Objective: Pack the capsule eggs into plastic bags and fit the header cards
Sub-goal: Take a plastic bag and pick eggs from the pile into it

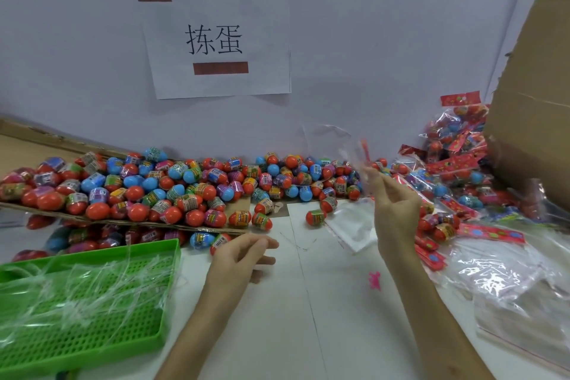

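Just right of the pile of capsule eggs (154, 188), the right hand (391, 203) pinches a clear plastic bag (333, 145) and holds it raised, probably to shake its mouth open; blur hides finger detail. Below the pile's front edge the left hand (243, 256) hovers, loosely curled and empty, placed to pick eggs. Bare table (308, 318) below the pile gives working room, bounded by a green tray (92, 302) at lower left and finished packs (456, 170) at right.

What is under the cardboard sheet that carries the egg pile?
More capsule eggs lie in shadow beneath the cardboard sheet's front edge: red, blue and purple ones. How far back they reach is covered by the sheet.
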Demonstrator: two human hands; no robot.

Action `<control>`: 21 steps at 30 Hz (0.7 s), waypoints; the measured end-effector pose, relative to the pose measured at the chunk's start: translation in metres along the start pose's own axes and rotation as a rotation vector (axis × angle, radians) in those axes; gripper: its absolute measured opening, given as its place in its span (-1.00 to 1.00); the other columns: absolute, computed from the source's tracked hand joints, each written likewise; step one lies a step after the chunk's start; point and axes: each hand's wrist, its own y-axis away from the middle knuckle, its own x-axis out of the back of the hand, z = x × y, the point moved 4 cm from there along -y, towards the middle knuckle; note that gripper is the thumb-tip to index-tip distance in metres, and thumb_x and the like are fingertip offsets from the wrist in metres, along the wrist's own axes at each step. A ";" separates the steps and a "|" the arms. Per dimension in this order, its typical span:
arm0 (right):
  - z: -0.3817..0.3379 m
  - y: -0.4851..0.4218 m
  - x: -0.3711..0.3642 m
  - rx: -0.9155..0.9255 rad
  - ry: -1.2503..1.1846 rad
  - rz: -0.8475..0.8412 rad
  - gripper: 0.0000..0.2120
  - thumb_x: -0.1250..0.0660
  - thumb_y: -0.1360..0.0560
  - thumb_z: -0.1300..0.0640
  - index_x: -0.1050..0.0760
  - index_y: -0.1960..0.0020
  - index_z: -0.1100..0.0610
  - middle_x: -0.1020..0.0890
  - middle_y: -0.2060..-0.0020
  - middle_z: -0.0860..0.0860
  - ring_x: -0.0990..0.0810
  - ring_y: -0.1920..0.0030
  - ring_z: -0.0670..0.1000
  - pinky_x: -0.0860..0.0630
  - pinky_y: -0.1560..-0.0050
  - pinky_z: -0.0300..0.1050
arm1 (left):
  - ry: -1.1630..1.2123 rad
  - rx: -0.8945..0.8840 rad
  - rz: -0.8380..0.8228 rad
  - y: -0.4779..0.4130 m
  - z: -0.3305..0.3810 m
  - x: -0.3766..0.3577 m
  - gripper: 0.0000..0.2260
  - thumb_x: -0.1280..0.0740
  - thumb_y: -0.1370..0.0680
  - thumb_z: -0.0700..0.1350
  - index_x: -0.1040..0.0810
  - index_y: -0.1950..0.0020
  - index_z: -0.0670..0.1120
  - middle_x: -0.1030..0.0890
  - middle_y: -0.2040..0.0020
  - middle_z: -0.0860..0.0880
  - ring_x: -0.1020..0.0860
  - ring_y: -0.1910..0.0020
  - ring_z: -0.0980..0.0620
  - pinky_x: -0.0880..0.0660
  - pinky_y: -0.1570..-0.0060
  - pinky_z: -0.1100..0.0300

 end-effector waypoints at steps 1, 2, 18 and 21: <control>0.000 0.004 -0.009 0.033 0.051 -0.067 -0.89 -0.38 -0.60 0.09 -0.65 -0.06 -0.08 -0.72 0.10 -0.31 -0.69 -0.03 -0.16 -0.55 0.02 -0.41 | 0.063 -0.002 -0.057 0.001 0.002 -0.003 -0.83 -0.32 -0.67 -0.06 -0.70 -0.11 -0.03 -0.75 -0.03 0.07 -0.73 0.00 0.03 -0.65 0.11 0.14; 0.001 0.011 -0.018 0.075 0.109 -0.159 -0.88 -0.39 -0.58 0.04 -0.65 -0.09 -0.10 -0.71 0.07 -0.34 -0.67 -0.08 -0.20 -0.56 -0.03 -0.39 | 0.111 -0.016 -0.102 0.002 0.004 -0.006 -0.80 -0.34 -0.63 0.00 -0.68 -0.15 -0.03 -0.75 -0.06 0.06 -0.73 -0.01 0.00 -0.66 0.10 0.14; 0.022 0.077 -0.077 0.346 0.300 -0.568 -0.81 -0.41 -0.57 0.10 -0.71 -0.14 0.03 -0.71 -0.10 -0.19 -0.60 -0.25 -0.23 -0.52 -0.29 -0.22 | 0.105 -0.201 0.041 0.005 0.014 0.000 -0.67 -0.36 -0.65 -0.21 -0.69 0.23 0.12 -0.73 0.19 0.00 -0.73 0.17 -0.05 -0.61 0.16 0.15; 0.022 0.079 -0.079 0.344 0.295 -0.595 -0.80 -0.40 -0.57 0.09 -0.71 -0.16 0.02 -0.69 -0.11 -0.23 -0.58 -0.26 -0.25 -0.51 -0.30 -0.24 | 0.145 -0.179 0.044 0.005 0.012 0.000 -0.76 -0.39 -0.59 -0.10 -0.66 0.28 0.09 -0.69 0.25 0.04 -0.72 0.18 -0.05 -0.61 0.18 0.17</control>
